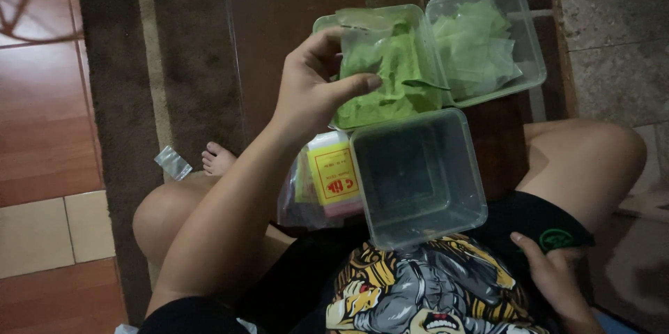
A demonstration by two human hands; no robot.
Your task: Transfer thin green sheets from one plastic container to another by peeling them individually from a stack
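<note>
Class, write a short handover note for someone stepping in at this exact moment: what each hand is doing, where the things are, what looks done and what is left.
Left hand: raised, fingers pinching a small clear bag of green pieces above the table.
Right hand: resting on the thigh, holding nothing.
Open green box on the table holds more bags of green pieces.
Empty clear tub sits at the table edge, by the lap.
Yellow packet lies left of the tub.
Done: one bag lifted. Left: tub has nothing in it yet.

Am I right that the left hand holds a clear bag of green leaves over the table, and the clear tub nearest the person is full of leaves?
Not quite. In the head view the left hand does hold the bag of green leaves, but the nearest clear tub is empty.
</note>
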